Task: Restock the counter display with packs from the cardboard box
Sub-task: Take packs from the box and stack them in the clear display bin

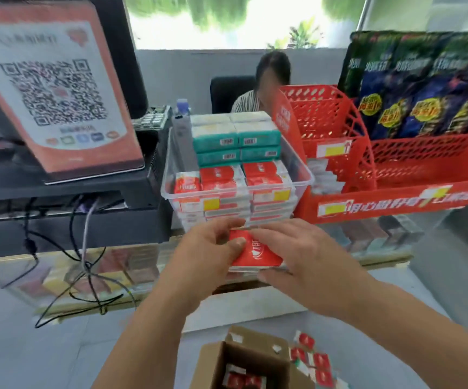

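A red pack [255,249] with a white mark is held just in front of the clear tub [168,189], gripped by the left hand [210,248] and the right hand [291,248]. The tub holds stacked red packs [266,175] near and green packs [235,138] far. The brown cardboard box [216,357] stands open at the near edge, with small red packs [241,379] inside.

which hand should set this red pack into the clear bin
Left, likely. The left hand pinches the red pack with its thumb on the face and sits nearest the lower-looking left stack in the clear bin. The right hand lies along the pack's right edge.
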Available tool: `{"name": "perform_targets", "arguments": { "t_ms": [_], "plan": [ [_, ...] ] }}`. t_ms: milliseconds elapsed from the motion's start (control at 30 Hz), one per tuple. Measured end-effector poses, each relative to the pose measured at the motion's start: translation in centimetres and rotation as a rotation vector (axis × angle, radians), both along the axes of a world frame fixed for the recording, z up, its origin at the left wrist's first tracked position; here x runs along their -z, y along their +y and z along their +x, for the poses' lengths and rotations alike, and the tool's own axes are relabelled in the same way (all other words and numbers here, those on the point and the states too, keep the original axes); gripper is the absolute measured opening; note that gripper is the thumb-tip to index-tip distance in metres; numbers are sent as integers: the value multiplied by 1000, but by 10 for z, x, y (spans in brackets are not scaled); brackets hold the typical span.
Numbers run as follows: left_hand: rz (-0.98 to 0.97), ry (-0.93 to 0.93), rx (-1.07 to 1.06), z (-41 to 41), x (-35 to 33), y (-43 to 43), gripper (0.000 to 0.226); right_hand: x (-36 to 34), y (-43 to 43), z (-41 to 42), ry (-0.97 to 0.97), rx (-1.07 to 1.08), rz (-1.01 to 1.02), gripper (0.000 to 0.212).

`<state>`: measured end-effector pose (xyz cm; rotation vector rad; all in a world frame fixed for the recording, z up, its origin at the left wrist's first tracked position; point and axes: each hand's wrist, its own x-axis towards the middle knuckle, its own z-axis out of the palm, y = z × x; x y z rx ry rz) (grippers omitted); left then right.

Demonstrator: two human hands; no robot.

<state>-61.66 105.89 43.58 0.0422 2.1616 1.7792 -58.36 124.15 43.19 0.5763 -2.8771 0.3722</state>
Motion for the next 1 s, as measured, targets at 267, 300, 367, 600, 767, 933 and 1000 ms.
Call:
{"name": "perform_targets", "arguments": {
  "t_ms": [267,300,367,600,767,933,1000],
  "plan": [
    [36,146,37,-54,-45,-33,32,-67,-26,-61,-67,-26,133,66],
    [34,156,40,-63,-48,-38,31,-72,-31,-69,-73,-16,130,66],
    [21,175,39,-78,-53,-48,28,-80,-42,-86,-75,-24,119,67],
    [79,64,-44,-109,-60,-62,31,-75,-61,-125,-112,115,-242,58],
    [118,70,-142,-112,-61,-49,24,-62,-66,-151,-683,312,-1292,21],
    [-15,118,-142,-106,-64,-35,22,-63,-70,-176,-756,348,-1296,20],
    [-142,172,-179,-106,-64,-38,34,-63,-71,-188,-778,377,-1259,20]
  ]
}}
